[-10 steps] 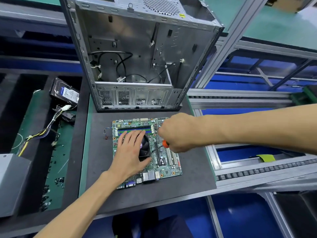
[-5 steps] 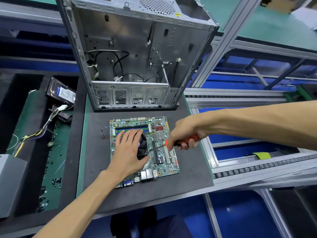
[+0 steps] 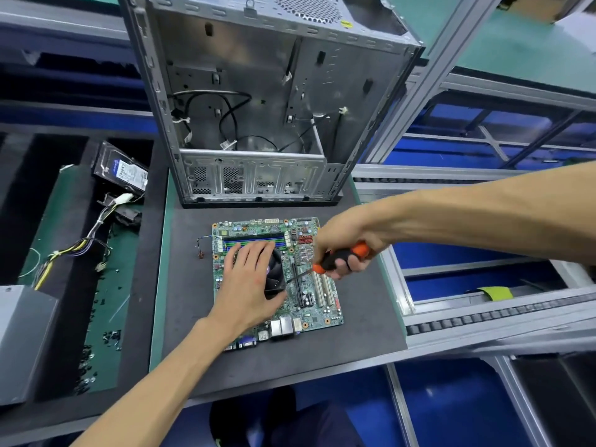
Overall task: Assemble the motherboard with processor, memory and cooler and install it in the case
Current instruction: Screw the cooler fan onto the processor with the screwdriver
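Note:
A green motherboard [image 3: 309, 304] lies flat on the dark mat [image 3: 361, 333], with blue memory sticks [image 3: 248, 241] seated along its far edge. My left hand [image 3: 250, 282] rests flat, fingers spread, on the black cooler fan [image 3: 275, 269] in the board's middle. My right hand [image 3: 346, 243] grips an orange and black screwdriver [image 3: 342, 258]. Its thin shaft slants down and left, with the tip at the fan's near right corner. The empty metal case [image 3: 258, 101] stands open-sided just behind the board, with loose black cables inside.
Left of the mat, a hard drive [image 3: 124, 171] leans in a black tray above a bundle of power cables [image 3: 80, 245] and several scattered small screws [image 3: 96, 350]. A grey power supply [image 3: 22, 340] sits at the far left. A roller conveyor [image 3: 500, 317] runs along the right.
My right hand pulled back to the right and tilted the screwdriver, so its handle now shows and the tip points at the fan's corner. My left hand stayed on the cooler.

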`<state>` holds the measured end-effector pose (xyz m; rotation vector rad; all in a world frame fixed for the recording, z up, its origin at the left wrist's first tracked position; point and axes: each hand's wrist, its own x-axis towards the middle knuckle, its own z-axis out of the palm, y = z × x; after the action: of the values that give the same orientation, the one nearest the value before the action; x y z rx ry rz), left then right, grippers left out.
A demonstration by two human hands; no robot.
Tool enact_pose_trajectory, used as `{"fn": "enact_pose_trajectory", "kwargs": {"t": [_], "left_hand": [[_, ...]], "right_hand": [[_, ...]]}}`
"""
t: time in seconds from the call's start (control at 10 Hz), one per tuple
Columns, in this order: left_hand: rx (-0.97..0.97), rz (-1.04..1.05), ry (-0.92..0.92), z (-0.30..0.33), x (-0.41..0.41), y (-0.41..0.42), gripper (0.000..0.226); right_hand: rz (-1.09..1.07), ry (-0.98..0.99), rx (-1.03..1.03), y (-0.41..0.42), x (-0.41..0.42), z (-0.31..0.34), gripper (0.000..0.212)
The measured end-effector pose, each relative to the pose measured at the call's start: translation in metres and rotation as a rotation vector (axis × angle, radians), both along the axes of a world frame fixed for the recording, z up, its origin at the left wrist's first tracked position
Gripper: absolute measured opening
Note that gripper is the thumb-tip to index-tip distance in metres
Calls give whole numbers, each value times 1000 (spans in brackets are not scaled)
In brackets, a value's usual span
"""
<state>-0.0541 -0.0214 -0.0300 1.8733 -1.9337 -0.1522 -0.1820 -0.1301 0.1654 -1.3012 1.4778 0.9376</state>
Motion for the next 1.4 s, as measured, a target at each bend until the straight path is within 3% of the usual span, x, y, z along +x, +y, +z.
{"fn": "enact_pose_trajectory", "kwargs": {"t": [0.1,0.2,0.3,0.4,0.5,0.6,0.7,0.8,1.0,1.1,1.2,1.3,1.4], "left_hand": [[5,2,-4,0,0,0,88],[12,-7,-11,0,1,0,89],[15,-11,-11,0,1,-1,90],[8,-12,-7,-1,2,-1,89],[-5,-12,2,-3,2,-1,88],[-11,-15,0,-5,1,-2,89],[-23,-12,-3,-5,1,-2,89],[-23,-10,-2,-5,1,-2,88],[-11,-22,25,-3,1,-1,88],[1,-25,24,-3,3,-1,88],[0,-27,34,-2,3,0,88],[-6,-25,33,-3,2,0,87],[-1,-33,29,-2,2,0,87]], "right_hand": [[-108,15,78,-12,-7,-2,30],[231,-9,-64,-6,-5,1,29],[945,6,-399,11,1,11,23],[1793,-22,-781,31,4,18,8],[2010,-32,-769,34,1,16,7],[1162,-40,-517,18,-5,6,19],[-71,-52,37,2,-6,-13,25],[-277,27,181,-9,-4,-18,31],[224,29,-16,-6,9,-6,30],[774,47,-284,10,10,6,27],[1580,38,-668,28,9,18,17],[1913,-8,-638,32,11,17,17],[1216,-7,-430,16,8,11,23]]}}
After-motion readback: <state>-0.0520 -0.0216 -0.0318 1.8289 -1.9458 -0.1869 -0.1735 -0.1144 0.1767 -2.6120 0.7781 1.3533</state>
